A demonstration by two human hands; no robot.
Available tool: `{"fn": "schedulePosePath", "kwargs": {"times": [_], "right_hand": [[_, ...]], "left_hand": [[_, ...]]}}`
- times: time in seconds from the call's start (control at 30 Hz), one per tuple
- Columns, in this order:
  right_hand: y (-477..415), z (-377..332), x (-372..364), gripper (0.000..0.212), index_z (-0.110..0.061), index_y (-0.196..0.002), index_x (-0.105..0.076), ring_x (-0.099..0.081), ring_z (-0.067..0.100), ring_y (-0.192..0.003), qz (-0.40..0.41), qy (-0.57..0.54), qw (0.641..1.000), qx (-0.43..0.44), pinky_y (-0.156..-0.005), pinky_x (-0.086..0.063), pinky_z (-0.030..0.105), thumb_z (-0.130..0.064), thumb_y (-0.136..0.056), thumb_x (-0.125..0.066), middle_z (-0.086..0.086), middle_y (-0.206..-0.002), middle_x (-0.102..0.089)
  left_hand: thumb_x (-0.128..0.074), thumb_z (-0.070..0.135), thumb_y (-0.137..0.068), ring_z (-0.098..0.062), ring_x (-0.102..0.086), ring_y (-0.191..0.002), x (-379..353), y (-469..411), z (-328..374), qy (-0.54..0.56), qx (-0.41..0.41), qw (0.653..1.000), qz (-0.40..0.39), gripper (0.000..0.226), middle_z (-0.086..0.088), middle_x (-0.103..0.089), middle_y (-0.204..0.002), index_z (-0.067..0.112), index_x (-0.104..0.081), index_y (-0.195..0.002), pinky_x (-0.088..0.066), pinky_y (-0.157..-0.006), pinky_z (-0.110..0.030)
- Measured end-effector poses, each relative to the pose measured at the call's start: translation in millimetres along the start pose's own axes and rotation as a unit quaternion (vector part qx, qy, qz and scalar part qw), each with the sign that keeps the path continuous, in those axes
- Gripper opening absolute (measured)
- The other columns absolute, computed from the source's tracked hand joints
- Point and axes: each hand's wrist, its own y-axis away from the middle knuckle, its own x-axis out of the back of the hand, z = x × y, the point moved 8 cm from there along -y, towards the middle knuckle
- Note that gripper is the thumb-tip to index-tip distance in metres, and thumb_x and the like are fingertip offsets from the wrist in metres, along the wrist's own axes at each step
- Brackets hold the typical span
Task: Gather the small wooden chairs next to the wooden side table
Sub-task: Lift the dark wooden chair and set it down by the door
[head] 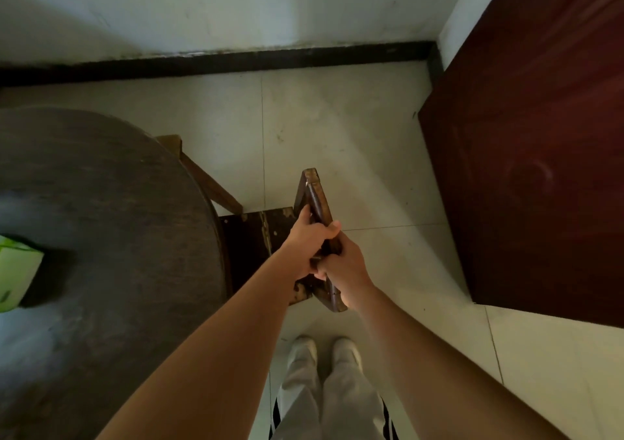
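A small dark wooden chair (pixel 260 237) stands on the tiled floor at the centre, its worn seat tucked against the round table's edge. My left hand (pixel 309 247) and my right hand (pixel 344 267) are both closed around the chair's top backrest rail, side by side. The rail runs away from me, seen from above. A second wooden chair's frame (pixel 206 182) pokes out from under the table, just behind the first. The dark red-brown wooden side table (pixel 533 155) fills the right side, about a chair's width from the held chair.
A dark round table (pixel 101 220) covers the left, with a green and white carton (pixel 17 274) on it. The white wall with a black baseboard (pixel 236 59) runs across the back. My feet in white shoes (pixel 324 348) stand on pale tiles just below the chair.
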Motion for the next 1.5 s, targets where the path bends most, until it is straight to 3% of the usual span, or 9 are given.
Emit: {"fn": "schedulePosePath", "kwargs": {"times": [0.3,0.47,0.6,0.73,0.83,0.97,1.1,1.37,1.5], "right_hand": [[50.7,-8.8,100.4,0.068,-0.025,-0.131,-0.051,-0.065,0.015,-0.090,0.100,-0.024,0.995,-0.011,-0.056,-0.054,0.021,0.015,-0.076,-0.052,0.002,-0.104,-0.067],[82.5,-1.1,165.5,0.074,-0.020,-0.130,-0.050,-0.063,0.012,-0.078,0.137,-0.029,0.990,-0.025,-0.048,-0.051,0.020,0.021,-0.069,-0.051,-0.001,-0.089,-0.065],[97.7,12.2,221.3,0.076,-0.019,-0.133,-0.047,-0.065,0.027,-0.090,0.157,-0.015,0.987,-0.029,-0.078,-0.057,0.047,0.021,-0.068,-0.050,0.011,-0.098,-0.067],[106.1,27.8,273.7,0.078,-0.022,-0.133,-0.048,-0.065,0.026,-0.091,0.163,-0.020,0.986,-0.024,-0.082,-0.055,0.051,0.021,-0.068,-0.049,0.011,-0.097,-0.067],[107.3,44.6,310.7,0.069,-0.021,-0.127,-0.053,-0.065,0.020,-0.079,0.168,-0.006,0.985,-0.037,-0.078,-0.057,0.045,0.018,-0.069,-0.052,0.007,-0.091,-0.068],[106.1,66.7,352.1,0.072,-0.019,-0.129,-0.052,-0.067,0.023,-0.082,0.169,-0.020,0.985,-0.034,-0.071,-0.058,0.038,0.020,-0.068,-0.051,0.009,-0.091,-0.069],[105.3,85.1,384.3,0.072,-0.015,-0.131,-0.051,-0.066,0.033,-0.088,0.164,-0.028,0.985,-0.034,-0.072,-0.056,0.041,0.022,-0.068,-0.049,0.017,-0.095,-0.068],[102.2,103.9,430.7,0.066,-0.010,-0.125,-0.053,-0.064,0.025,-0.076,0.165,-0.033,0.985,-0.032,-0.047,-0.052,0.021,0.024,-0.069,-0.047,0.013,-0.082,-0.064],[97.0,107.8,444.7,0.063,-0.009,-0.123,-0.054,-0.065,0.028,-0.081,0.168,0.001,0.985,-0.035,-0.042,-0.047,0.017,0.021,-0.068,-0.049,0.010,-0.082,-0.064]], "left_hand": [[-0.062,0.017,-0.087,-0.031,-0.053,-0.106,-110.7,40.8,4.5,-0.063,0.005,0.995,-0.079,0.058,0.000,-0.059,-0.112,0.038,-0.036,-0.135,-0.049,-0.080,-0.054],[-0.064,0.017,-0.086,-0.036,-0.048,-0.122,-179.5,60.9,-9.5,-0.098,-0.003,0.989,-0.108,0.064,-0.006,-0.054,-0.132,0.037,-0.034,-0.138,-0.044,-0.091,-0.064],[-0.064,0.018,-0.085,-0.038,-0.046,-0.125,-234.9,68.2,-25.2,-0.107,-0.007,0.987,-0.117,0.067,-0.008,-0.051,-0.136,0.037,-0.030,-0.140,-0.043,-0.089,-0.067],[-0.065,0.019,-0.085,-0.039,-0.047,-0.124,-286.6,72.7,-43.4,-0.121,-0.009,0.986,-0.113,0.066,-0.009,-0.051,-0.136,0.036,-0.030,-0.139,-0.045,-0.085,-0.067],[-0.064,0.020,-0.086,-0.038,-0.047,-0.123,-320.7,71.2,-58.2,-0.131,-0.011,0.985,-0.110,0.063,-0.009,-0.052,-0.135,0.036,-0.032,-0.137,-0.046,-0.083,-0.065],[-0.064,0.021,-0.085,-0.036,-0.047,-0.124,-359.4,63.1,-78.9,-0.138,-0.029,0.985,-0.103,0.062,-0.008,-0.051,-0.135,0.030,-0.032,-0.138,-0.047,-0.086,-0.062],[-0.065,0.022,-0.085,-0.035,-0.048,-0.121,-388.4,57.7,-99.9,-0.133,-0.021,0.986,-0.101,0.061,-0.006,-0.052,-0.132,0.032,-0.034,-0.137,-0.049,-0.060,-0.046],[-0.065,0.027,-0.085,-0.035,-0.050,-0.121,-437.8,39.5,-124.2,-0.143,-0.034,0.982,-0.117,0.063,-0.009,-0.053,-0.134,0.029,-0.032,-0.139,-0.047,-0.090,-0.058],[-0.066,0.032,-0.084,-0.034,-0.050,-0.120,-448.7,32.5,-128.8,-0.151,-0.048,0.981,-0.112,0.065,-0.007,-0.051,-0.135,0.030,-0.031,-0.139,-0.049,-0.086,-0.058]]}}
